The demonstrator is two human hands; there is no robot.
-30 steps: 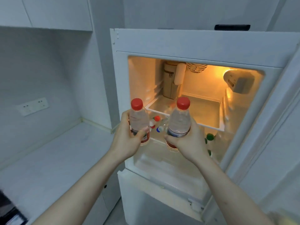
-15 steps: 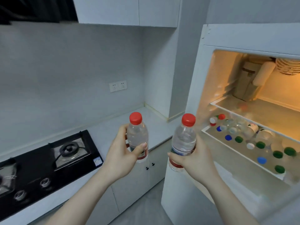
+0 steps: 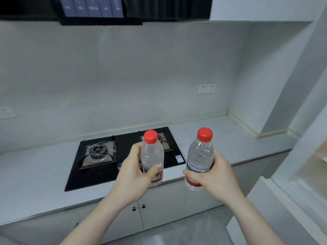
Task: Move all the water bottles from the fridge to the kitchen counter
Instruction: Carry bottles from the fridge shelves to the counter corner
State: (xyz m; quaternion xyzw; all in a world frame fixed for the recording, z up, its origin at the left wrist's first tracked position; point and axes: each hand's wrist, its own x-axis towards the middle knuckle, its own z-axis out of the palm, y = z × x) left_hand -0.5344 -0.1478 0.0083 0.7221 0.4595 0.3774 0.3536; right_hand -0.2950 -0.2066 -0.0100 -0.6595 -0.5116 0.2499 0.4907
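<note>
Your left hand (image 3: pixel 134 175) has its fingers curled round the lower body of one water bottle (image 3: pixel 152 156), thumb laid across the label, and your right hand (image 3: pixel 215 175) wraps the second water bottle (image 3: pixel 200 156) the same way, thumb across the front just above the red band; both bottles stand upright with red caps above your fingers, held apart from each other in the air in front of the counter edge and not touching it. Directly beyond your left fingers lies the black gas hob (image 3: pixel 122 156), set into the kitchen counter (image 3: pixel 221 138), with one burner (image 3: pixel 99 152) off to the left of that hand and the other partly hidden behind the bottle it holds. Beyond your right fingers the pale counter runs bare to the corner. Below both hands are white cabinet doors (image 3: pixel 159 206) with small dark knobs, and a grey floor beneath your forearms. Past your right hand, at the frame edge, the white fridge (image 3: pixel 300 174) shows only its side and a sliver of lit interior. On the grey wall a double socket (image 3: pixel 207 88) sits above and beyond your right fingers; a dark hood (image 3: pixel 123 9) hangs overhead
</note>
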